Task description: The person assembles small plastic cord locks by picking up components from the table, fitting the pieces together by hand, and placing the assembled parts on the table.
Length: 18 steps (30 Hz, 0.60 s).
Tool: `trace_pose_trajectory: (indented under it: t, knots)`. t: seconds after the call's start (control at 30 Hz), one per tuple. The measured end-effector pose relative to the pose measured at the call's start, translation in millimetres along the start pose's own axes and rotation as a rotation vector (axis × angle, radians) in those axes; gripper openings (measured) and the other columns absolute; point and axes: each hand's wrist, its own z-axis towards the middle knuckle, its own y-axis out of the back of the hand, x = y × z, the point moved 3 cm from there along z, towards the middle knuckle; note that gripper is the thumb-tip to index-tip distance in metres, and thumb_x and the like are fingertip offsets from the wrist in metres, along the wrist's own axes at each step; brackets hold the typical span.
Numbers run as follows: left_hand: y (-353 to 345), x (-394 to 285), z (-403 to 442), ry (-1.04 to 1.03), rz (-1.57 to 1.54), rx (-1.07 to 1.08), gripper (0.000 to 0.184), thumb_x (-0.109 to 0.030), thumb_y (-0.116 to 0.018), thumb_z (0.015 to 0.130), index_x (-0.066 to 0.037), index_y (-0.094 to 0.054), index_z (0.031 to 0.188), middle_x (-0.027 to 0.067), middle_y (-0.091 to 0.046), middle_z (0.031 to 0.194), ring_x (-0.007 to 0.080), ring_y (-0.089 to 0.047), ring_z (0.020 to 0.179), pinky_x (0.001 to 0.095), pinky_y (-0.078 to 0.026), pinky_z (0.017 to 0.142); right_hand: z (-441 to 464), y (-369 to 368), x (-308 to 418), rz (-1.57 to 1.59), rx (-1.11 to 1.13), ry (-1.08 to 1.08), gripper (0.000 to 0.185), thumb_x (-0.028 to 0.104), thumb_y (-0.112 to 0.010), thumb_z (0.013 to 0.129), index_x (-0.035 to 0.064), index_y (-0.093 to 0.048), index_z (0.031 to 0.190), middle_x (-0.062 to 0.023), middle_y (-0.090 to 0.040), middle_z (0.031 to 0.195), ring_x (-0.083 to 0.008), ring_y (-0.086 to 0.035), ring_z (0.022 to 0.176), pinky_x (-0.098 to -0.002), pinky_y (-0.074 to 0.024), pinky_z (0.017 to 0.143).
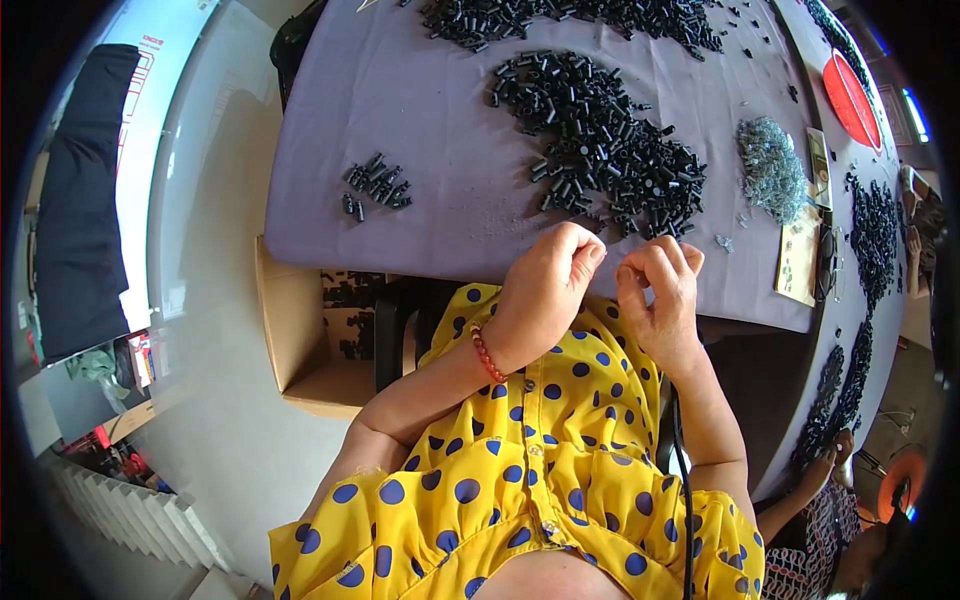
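Observation:
My left hand (548,290), with a red bead bracelet at the wrist, is at the near table edge. Its fingers are curled and its thumb presses against the index finger. My right hand (662,300) is close beside it, thumb and fingertips pinched together. Anything held in either hand is too small or hidden to make out. Just beyond both hands lies a big pile of short black cylindrical parts (600,140). To its right is a heap of small clear, greyish pieces (772,170). A little group of the same black parts (378,186) sits apart on the left.
A pale lilac cloth covers the table (420,110). More black parts (580,15) lie at the far side. On the right are a red basin (852,100), a card (798,258) and glasses (828,262). Below stands a cardboard box (300,345). Other people's hands (840,450) work at right.

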Motion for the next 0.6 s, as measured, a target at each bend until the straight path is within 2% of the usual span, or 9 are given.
trace_pose_trajectory:
  t: [0.07, 0.17, 0.27, 0.37, 0.47, 0.6]
  knots:
    - [1.2, -5.4, 0.9, -0.183, 0.248, -0.081, 0.008, -0.011, -0.066, 0.099, -0.005, -0.064, 0.103, 0.0068, -0.068, 0.091, 0.0262, -0.068, 0.08, 0.0345, -0.056, 0.071, -1.2, -2.2, -3.3, -0.08, -0.014, 0.014, 0.014, 0.006, -0.073, 0.08, 0.01, -0.064, 0.09, -0.0023, -0.06, 0.086, -0.021, -0.059, 0.079, -0.0414, -0.034, 0.088]
    - [-2.0, -6.3, 1.3, -0.289, 0.426, -0.03, 0.011, -0.008, -0.07, 0.091, -0.009, -0.065, 0.101, 0.0065, -0.064, 0.095, 0.0309, -0.065, 0.09, 0.0383, -0.056, 0.076, -2.0, -4.2, -2.7, -0.196, -0.016, 0.024, 0.014, 0.007, -0.074, 0.081, 0.0102, -0.064, 0.091, -0.0036, -0.061, 0.088, -0.0228, -0.06, 0.083, -0.0427, -0.0341, 0.089]
    - [-5.9, -4.3, 1.7, -0.338, 0.587, 0.024, 0.014, -0.007, -0.072, 0.088, -0.011, -0.067, 0.1, 0.0053, -0.061, 0.096, 0.0276, -0.064, 0.093, 0.0378, -0.055, 0.079, -3.9, -7.2, -4.4, -0.25, -0.005, 0.026, 0.014, 0.008, -0.073, 0.082, 0.0105, -0.065, 0.093, -0.0041, -0.062, 0.09, -0.023, -0.061, 0.086, -0.0439, -0.0343, 0.091]
    - [-6.1, -2.3, 0.9, -0.329, 0.61, 0.042, 0.014, -0.007, -0.072, 0.087, -0.01, -0.068, 0.1, 0.0057, -0.06, 0.097, 0.0273, -0.063, 0.094, 0.0377, -0.055, 0.079, -6.2, -8.9, -7.6, -0.284, 0.008, 0.026, 0.014, 0.008, -0.073, 0.084, 0.0109, -0.066, 0.095, -0.0039, -0.062, 0.091, -0.0228, -0.062, 0.089, -0.0448, -0.0344, 0.092]
    - [1.4, -4.5, 1.0, -0.344, 0.506, 0.006, 0.015, -0.006, -0.071, 0.089, -0.01, -0.07, 0.103, 0.0059, -0.062, 0.097, 0.0281, -0.064, 0.094, 0.0377, -0.055, 0.08, -7.1, -7.3, -8.7, -0.294, 0.022, 0.012, 0.014, 0.008, -0.072, 0.085, 0.011, -0.068, 0.099, -0.0035, -0.063, 0.093, -0.0224, -0.062, 0.091, -0.0447, -0.0345, 0.093]
    - [27.1, -6.4, 6.6, -0.331, 0.435, -0.119, 0.017, -0.004, -0.067, 0.093, -0.01, -0.07, 0.109, 0.0086, -0.066, 0.099, 0.0294, -0.067, 0.09, 0.0391, -0.055, 0.08, -8.5, -0.6, -9.9, -0.285, 0.015, 0.008, 0.015, 0.008, -0.073, 0.086, 0.0108, -0.069, 0.101, -0.0029, -0.064, 0.093, -0.0215, -0.063, 0.09, -0.0429, -0.0348, 0.093]
